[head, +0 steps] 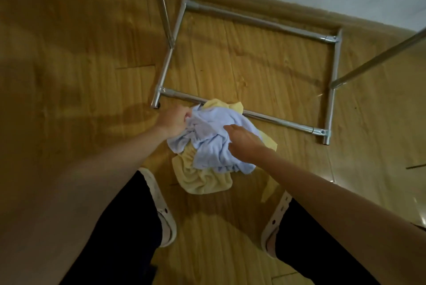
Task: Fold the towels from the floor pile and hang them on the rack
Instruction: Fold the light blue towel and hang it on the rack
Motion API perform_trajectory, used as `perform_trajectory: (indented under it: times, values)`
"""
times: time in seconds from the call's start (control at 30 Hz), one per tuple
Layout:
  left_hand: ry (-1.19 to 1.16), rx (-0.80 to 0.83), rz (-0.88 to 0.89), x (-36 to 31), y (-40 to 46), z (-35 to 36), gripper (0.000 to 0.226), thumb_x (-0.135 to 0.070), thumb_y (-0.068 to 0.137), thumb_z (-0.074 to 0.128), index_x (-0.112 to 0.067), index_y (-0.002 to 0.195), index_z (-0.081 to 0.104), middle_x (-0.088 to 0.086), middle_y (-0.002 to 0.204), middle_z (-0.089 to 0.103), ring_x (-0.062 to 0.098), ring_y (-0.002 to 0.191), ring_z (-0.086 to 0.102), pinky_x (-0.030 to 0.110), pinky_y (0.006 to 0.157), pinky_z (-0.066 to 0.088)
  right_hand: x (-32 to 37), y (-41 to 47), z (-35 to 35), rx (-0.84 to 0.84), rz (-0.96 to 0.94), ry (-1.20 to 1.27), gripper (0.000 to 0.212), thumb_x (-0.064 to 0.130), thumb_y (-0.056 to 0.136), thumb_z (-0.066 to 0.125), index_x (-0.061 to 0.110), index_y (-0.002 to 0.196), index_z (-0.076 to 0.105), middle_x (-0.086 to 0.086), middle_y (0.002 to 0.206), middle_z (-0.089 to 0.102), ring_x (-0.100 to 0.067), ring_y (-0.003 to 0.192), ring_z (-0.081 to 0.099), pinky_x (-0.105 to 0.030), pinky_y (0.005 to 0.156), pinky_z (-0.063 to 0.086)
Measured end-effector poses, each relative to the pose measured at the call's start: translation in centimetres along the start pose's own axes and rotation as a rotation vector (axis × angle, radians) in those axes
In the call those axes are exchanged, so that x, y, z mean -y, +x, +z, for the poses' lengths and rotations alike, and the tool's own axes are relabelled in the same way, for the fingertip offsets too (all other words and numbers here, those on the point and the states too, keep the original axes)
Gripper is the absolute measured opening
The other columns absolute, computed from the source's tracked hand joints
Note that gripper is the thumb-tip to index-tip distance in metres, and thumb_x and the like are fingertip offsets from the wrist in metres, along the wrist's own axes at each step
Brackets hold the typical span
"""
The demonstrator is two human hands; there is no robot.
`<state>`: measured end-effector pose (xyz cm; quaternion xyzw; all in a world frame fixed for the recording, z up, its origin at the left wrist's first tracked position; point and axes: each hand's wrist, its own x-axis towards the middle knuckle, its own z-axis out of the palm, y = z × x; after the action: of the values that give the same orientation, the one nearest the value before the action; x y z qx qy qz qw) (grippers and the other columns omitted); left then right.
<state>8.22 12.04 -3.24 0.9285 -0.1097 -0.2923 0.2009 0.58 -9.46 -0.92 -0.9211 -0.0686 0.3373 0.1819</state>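
Note:
A crumpled pale blue towel (212, 137) lies on top of a pale yellow towel (202, 178) in a pile on the wooden floor, against the near bottom bar of a metal rack (272, 120). My left hand (173, 121) grips the blue towel's left edge. My right hand (244, 144) has its fingers curled into the blue cloth on the right side. More yellow cloth (269, 144) pokes out behind my right wrist.
The rack's chrome base frame (260, 21) forms a rectangle on the floor ahead, with uprights rising at left (161, 6) and right (378, 59). A white wall and skirting board run behind it. My feet in light sandals (163, 211) stand just behind the pile.

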Motion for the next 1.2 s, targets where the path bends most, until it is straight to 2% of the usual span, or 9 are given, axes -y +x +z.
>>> perform_trajectory:
  times: [0.23,0.37,0.5,0.6,0.7,0.8,0.93,1.03,1.2]
  values:
    - [0.079,0.038,0.000,2.7,5.1,4.4,0.048,-0.009,0.091,0.053,-0.012,0.138,0.043,0.016,0.136,0.046,0.035,0.124,0.046,0.046,0.098,0.041,0.0,5.6,4.5,-0.059,-0.093,0.005,0.054,0.006,0.090,0.048,0.004,0.142,0.034,-0.014,0.142,0.042,-0.029,0.127,0.043,-0.037,0.101,0.039]
    - [-0.039,-0.070,-0.102,3.4,7.9,5.8,0.029,-0.024,0.099,0.042,-0.012,0.120,0.057,0.014,0.121,0.059,0.032,0.112,0.055,0.045,0.091,0.046,-0.1,8.1,6.8,-0.166,-0.169,0.024,0.055,0.004,0.081,0.053,-0.002,0.136,0.043,-0.021,0.132,0.052,-0.037,0.118,0.051,-0.046,0.096,0.043]
    - [-0.196,-0.088,-0.240,3.4,9.6,6.5,0.030,-0.036,0.095,0.051,-0.009,0.096,0.064,0.010,0.096,0.066,0.027,0.095,0.061,0.035,0.078,0.046,0.2,9.1,7.8,-0.228,-0.131,-0.067,0.042,0.012,0.085,0.049,0.003,0.126,0.049,-0.017,0.120,0.055,-0.035,0.107,0.051,-0.041,0.083,0.039]
    - [-0.187,-0.053,-0.292,2.9,9.6,6.7,0.031,-0.035,0.094,0.052,-0.016,0.069,0.054,0.005,0.076,0.058,0.026,0.084,0.060,0.030,0.066,0.037,0.5,9.2,7.6,-0.235,-0.069,-0.097,0.033,0.018,0.091,0.046,0.008,0.122,0.051,-0.013,0.112,0.054,-0.031,0.102,0.049,-0.038,0.081,0.035]
    - [-0.304,-0.104,-0.405,1.5,9.1,5.1,0.023,-0.026,0.094,0.049,-0.015,0.075,0.055,0.005,0.082,0.059,0.024,0.082,0.056,0.030,0.068,0.038,0.5,8.6,7.0,-0.210,-0.071,-0.048,0.023,0.015,0.090,0.047,0.007,0.108,0.058,-0.014,0.103,0.060,-0.031,0.095,0.054,-0.039,0.079,0.037]
    - [-0.721,-0.172,-0.463,0.3,8.1,2.0,0.009,-0.011,0.090,0.052,-0.007,0.089,0.060,0.013,0.095,0.063,0.027,0.092,0.062,0.036,0.081,0.053,0.4,7.2,6.0,-0.157,-0.099,-0.031,0.014,0.012,0.088,0.050,0.004,0.094,0.060,-0.016,0.093,0.064,-0.034,0.086,0.059,-0.038,0.071,0.037]
    - [-1.029,-0.110,-0.354,-3.2,3.7,-3.1,0.017,-0.005,0.095,0.050,-0.009,0.078,0.051,0.010,0.080,0.059,0.019,0.073,0.062,0.025,0.061,0.056,0.8,3.7,3.5,-0.069,-0.077,-0.019,0.016,0.012,0.091,0.048,0.007,0.099,0.061,-0.013,0.099,0.063,-0.031,0.094,0.059,-0.038,0.078,0.045]
    - [-0.956,-0.073,-0.217,-5.9,-0.3,-6.0,0.011,-0.005,0.095,0.052,-0.008,0.085,0.055,0.008,0.083,0.061,0.019,0.078,0.063,0.028,0.072,0.057,1.3,0.4,0.9,-0.081,-0.042,0.033,0.020,0.010,0.092,0.047,0.006,0.105,0.062,-0.014,0.106,0.062,-0.032,0.100,0.057,-0.039,0.086,0.046]
    - [-0.697,-0.050,0.119,-10.6,-7.5,-9.4,0.019,0.000,0.094,0.050,-0.014,0.083,0.054,0.002,0.074,0.057,0.001,0.063,0.056,0.016,0.060,0.045,2.1,-5.8,-3.5,-0.272,-0.056,0.164,0.022,0.007,0.089,0.049,0.002,0.106,0.061,-0.019,0.099,0.064,-0.034,0.093,0.059,-0.037,0.078,0.042]
